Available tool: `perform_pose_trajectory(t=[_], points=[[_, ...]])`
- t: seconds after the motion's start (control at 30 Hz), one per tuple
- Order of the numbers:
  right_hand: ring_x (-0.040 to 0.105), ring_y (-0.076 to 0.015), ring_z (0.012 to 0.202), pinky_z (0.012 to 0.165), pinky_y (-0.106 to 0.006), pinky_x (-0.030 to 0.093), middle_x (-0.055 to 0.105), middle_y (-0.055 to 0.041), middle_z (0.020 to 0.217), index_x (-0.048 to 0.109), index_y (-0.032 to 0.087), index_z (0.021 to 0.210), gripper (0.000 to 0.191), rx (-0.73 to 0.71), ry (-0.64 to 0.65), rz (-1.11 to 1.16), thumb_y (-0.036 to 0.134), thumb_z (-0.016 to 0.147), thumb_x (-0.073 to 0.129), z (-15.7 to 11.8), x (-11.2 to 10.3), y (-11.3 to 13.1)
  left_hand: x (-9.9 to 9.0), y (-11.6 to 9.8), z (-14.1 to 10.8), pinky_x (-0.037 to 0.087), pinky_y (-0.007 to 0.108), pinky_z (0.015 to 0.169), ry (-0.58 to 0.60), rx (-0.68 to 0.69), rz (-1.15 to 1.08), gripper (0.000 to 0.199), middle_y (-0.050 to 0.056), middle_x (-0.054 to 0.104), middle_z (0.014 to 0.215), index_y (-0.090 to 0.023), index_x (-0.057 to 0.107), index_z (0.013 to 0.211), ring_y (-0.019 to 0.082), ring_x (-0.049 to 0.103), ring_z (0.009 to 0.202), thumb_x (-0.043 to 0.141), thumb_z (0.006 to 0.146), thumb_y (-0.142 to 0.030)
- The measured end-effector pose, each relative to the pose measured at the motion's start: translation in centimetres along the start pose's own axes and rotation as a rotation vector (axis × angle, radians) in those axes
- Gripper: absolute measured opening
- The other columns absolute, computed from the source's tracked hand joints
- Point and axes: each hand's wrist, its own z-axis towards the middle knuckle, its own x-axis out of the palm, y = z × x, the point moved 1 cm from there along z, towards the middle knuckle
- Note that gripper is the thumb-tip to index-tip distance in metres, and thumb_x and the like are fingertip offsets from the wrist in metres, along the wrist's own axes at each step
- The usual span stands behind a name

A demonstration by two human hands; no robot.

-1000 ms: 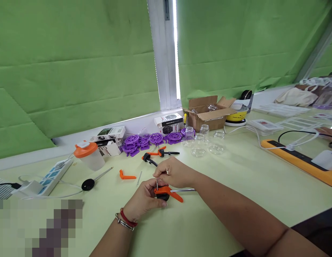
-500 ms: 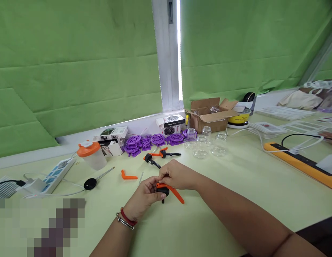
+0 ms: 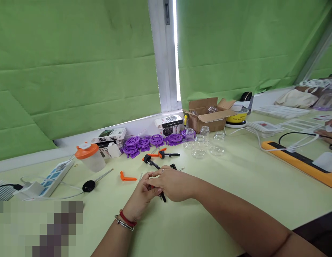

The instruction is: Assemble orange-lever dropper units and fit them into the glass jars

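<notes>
Close together over the near middle of the table, my left hand (image 3: 141,196) and my right hand (image 3: 179,184) are closed around one small part. It is an orange-and-black plastic piece (image 3: 163,197); a black rod end pokes out below the fingers, and the rest is mostly covered. My right hand lies across the fingertips of my left. Just beyond them rest two black-and-orange assemblies (image 3: 153,162) with rods. To the left lies a bent orange piece (image 3: 128,177), beside a thin metal pin (image 3: 140,176). A black end (image 3: 173,166) shows behind my right hand.
Purple plastic wheels (image 3: 156,140) are heaped at the back, near small printed boxes (image 3: 169,121). Clear glass-like jars (image 3: 199,141) stand before an open carton (image 3: 211,123). Left are an orange-lidded cup (image 3: 92,159) and power strip (image 3: 57,178); right, an orange-and-black bar (image 3: 297,160) and another person's hand (image 3: 326,135).
My right hand has turned and moved down over the part, hiding most of its orange arm. The black rod now points down to the right. Another person's hand has appeared at far right.
</notes>
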Motion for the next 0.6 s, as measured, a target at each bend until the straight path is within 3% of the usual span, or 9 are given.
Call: perform_pose_trajectory(t=[0.1, 0.17, 0.27, 0.33, 0.4, 0.47, 0.53, 0.6], points=[[0.050, -0.0223, 0.112, 0.098, -0.040, 0.029, 0.064, -0.0083, 0.110, 0.053, 0.020, 0.121, 0.050, -0.064, -0.115, 0.065, 0.004, 0.074, 0.048, -0.1, -0.6, 0.2, 0.1, -0.2, 0.0, 0.050, 0.031, 0.075, -0.056, -0.038, -0.033, 0.038, 0.005, 0.065, 0.095, -0.021, 0.058, 0.110, 0.017, 0.061, 0.082, 0.067, 0.077, -0.035], [0.050, -0.0222, 0.112, 0.100, -0.040, 0.030, 0.064, -0.0081, 0.111, 0.056, 0.019, 0.116, 0.045, -0.021, -0.308, 0.102, 0.005, 0.075, 0.047, -0.3, -1.3, -0.2, -0.3, -0.2, 0.1, 0.051, 0.031, 0.072, -0.151, -0.040, -0.060, 0.037, 0.005, 0.064, 0.095, -0.019, 0.059, 0.108, 0.017, 0.062, 0.078, 0.062, 0.079, -0.041], [0.056, -0.0196, 0.101, 0.089, -0.035, 0.040, 0.065, -0.0075, 0.108, 0.059, 0.019, 0.109, 0.033, 0.224, -0.692, 0.215, 0.012, 0.081, 0.044, -1.1, -2.2, -1.7, -1.1, 0.0, 0.3, 0.052, 0.029, 0.067, -0.318, -0.031, -0.099, 0.038, 0.005, 0.063, 0.090, -0.016, 0.061, 0.100, 0.017, 0.064, 0.074, 0.063, 0.077, -0.046], [0.059, -0.0165, 0.084, 0.074, -0.028, 0.044, 0.066, -0.0055, 0.094, 0.059, 0.019, 0.102, 0.025, 0.449, -0.805, 0.308, 0.019, 0.085, 0.041, -1.8, -1.9, -3.0, -1.6, 0.1, 0.4, 0.053, 0.030, 0.067, -0.401, -0.015, -0.105, 0.038, 0.005, 0.063, 0.086, -0.015, 0.061, 0.091, 0.017, 0.065, 0.072, 0.063, 0.075, -0.049], [0.056, -0.0147, 0.066, 0.059, -0.025, 0.041, 0.064, -0.0033, 0.076, 0.060, 0.018, 0.091, 0.021, 0.674, -0.708, 0.321, 0.026, 0.086, 0.041, -2.5, -0.7, -4.3, -1.9, 0.1, 0.5, 0.054, 0.031, 0.067, -0.441, 0.006, -0.094, 0.038, 0.004, 0.063, 0.083, -0.014, 0.060, 0.086, 0.016, 0.064, 0.070, 0.062, 0.074, -0.051], [0.055, -0.0149, 0.062, 0.053, -0.024, 0.034, 0.063, -0.0036, 0.073, 0.059, 0.018, 0.081, 0.018, 0.841, -0.494, 0.249, 0.034, 0.083, 0.051, -2.9, 1.0, -5.2, -2.0, 0.2, 0.6, 0.054, 0.031, 0.064, -0.447, 0.017, -0.070, 0.038, 0.004, 0.063, 0.082, -0.015, 0.058, 0.086, 0.016, 0.063, 0.069, 0.061, 0.075, -0.052], [0.056, -0.0160, 0.064, 0.051, -0.024, 0.030, 0.063, -0.0054, 0.076, 0.058, 0.018, 0.082, 0.022, 0.939, -0.341, 0.180, 0.040, 0.080, 0.056, -3.0, 2.6, -5.9, -1.9, 0.2, 0.6, 0.051, 0.027, 0.055, -0.435, 0.011, -0.040, 0.038, 0.004, 0.063, 0.081, -0.016, 0.057, 0.086, 0.015, 0.062, 0.066, 0.059, 0.076, -0.052], [0.057, -0.0174, 0.069, 0.051, -0.024, 0.028, 0.064, -0.0067, 0.082, 0.058, 0.018, 0.085, 0.026, 0.971, -0.273, 0.129, 0.043, 0.079, 0.058, -2.8, 3.7, -6.2, -1.8, 0.2, 0.6, 0.043, 0.022, 0.045, -0.422, 0.000, -0.020, 0.037, 0.002, 0.062, 0.077, -0.017, 0.055, 0.085, 0.013, 0.059, 0.060, 0.058, 0.077, -0.053]])
